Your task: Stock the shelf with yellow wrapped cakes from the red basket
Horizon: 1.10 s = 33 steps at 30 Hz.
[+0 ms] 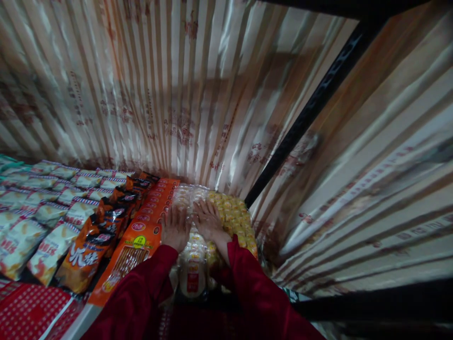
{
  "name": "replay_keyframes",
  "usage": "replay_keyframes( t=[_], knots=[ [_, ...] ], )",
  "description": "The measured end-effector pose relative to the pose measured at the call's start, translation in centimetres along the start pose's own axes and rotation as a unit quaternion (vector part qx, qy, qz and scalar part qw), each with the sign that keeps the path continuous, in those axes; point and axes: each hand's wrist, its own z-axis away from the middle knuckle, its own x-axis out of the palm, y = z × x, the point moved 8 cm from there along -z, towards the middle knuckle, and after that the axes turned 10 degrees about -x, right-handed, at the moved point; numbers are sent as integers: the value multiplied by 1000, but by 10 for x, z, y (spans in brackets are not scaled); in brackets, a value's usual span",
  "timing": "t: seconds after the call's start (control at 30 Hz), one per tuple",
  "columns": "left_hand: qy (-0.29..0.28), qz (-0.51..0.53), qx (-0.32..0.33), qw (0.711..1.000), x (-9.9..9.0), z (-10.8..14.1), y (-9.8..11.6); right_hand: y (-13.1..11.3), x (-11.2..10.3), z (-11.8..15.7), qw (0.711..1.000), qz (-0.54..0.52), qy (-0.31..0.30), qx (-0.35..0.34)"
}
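Note:
My left hand (176,227) lies flat, fingers stretched forward, at the border between a long orange snack packet (146,222) and a row of clear-wrapped round pale snacks (193,274). Beside it, my right hand (208,221) is spread over the same clear-wrapped row, close to the yellow wrapped snacks (237,219) on its right. Both palms face down and seem to press on the packs. Neither holds anything. A red label shows on the nearest clear pack. Red sleeves cover my forearms and hide part of the goods.
Orange-and-black snack bags (85,252) and rows of white snack bags (51,245) stand to the left. Behind them hangs a pleated printed plastic curtain (184,94). A dark metal post (307,113) slants up at the right. Red dotted cloth (31,307) lies front left.

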Motion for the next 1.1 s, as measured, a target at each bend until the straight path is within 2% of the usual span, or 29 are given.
replay_keyframes(
  t=[0.1,0.4,0.63,0.87,1.0,1.1],
  knots=[
    [17,11,-6,1000,-4,-8,-4,4,-7,-12,1000,16,24,4],
    [19,2,-12,1000,7,-9,-4,6,11,-17,1000,20,7,11],
    [52,6,-11,999,0,-16,-4,4,-3,-26,999,20,45,15],
    [59,-1,-6,998,6,-12,-1,-4,3,-26,1000,2,7,29],
    [31,13,-22,999,4,-16,-4,-2,-4,-29,999,23,-2,28],
    [34,4,-26,999,0,-19,-4,5,-8,-31,998,26,3,50]
  ],
)
